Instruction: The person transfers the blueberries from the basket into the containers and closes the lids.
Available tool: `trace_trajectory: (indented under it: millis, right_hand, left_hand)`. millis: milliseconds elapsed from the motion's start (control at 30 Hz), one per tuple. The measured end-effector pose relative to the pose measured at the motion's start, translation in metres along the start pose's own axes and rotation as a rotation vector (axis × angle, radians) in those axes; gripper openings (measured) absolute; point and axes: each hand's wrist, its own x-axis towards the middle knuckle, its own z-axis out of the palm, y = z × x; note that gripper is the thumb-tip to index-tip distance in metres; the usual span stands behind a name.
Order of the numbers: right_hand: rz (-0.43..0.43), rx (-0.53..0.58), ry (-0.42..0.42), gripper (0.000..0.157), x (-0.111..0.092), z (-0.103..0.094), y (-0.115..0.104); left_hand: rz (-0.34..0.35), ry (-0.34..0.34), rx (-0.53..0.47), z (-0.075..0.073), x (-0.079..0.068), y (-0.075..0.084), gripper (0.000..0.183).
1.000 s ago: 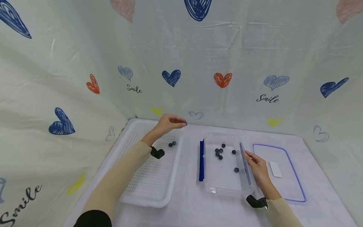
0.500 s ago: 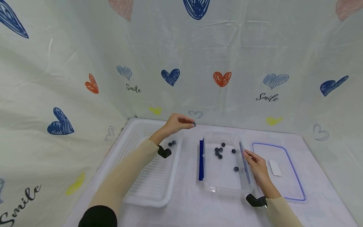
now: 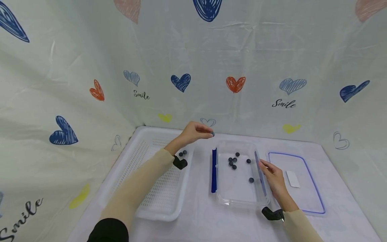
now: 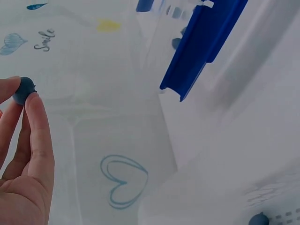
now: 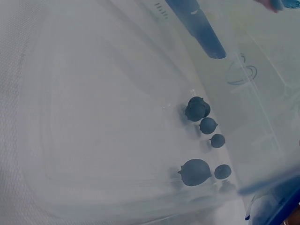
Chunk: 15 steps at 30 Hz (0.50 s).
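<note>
Between thumb and fingertips, my left hand (image 3: 195,132) pinches one blueberry (image 4: 24,91), raised over the gap between the basket and the box. In the left wrist view the berry's small crown faces right. My right hand (image 3: 274,178) holds the right side of a clear plastic box (image 3: 243,202), thumb and fingers at its blue flap (image 3: 261,174). Several blueberries (image 5: 194,172) lie inside the box, some clustered toward its far left part. Two more blueberries (image 3: 182,153) rest in the white perforated basket (image 3: 173,215) at left, close to my left wrist.
A clear lid with a blue seal (image 3: 314,181) lies flat to the right of the box, a white rectangle (image 3: 292,179) on it. The box's other blue flap (image 3: 214,170) hangs out on its left side. A heart-printed sheet (image 3: 260,53) stands behind the table.
My left hand has moved right with the blueberry, from above the basket's right edge toward the box. The right hand and the box have stayed in place.
</note>
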Motion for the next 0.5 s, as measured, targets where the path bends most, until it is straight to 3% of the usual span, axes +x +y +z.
trace_trajectory:
  millis: [500]
  right_hand:
    - [0.026,-0.013,-0.015,0.06,0.0,0.0,-0.001]
  left_hand:
    - [0.034,-0.065,0.041,0.023,0.008,-0.001,0.024]
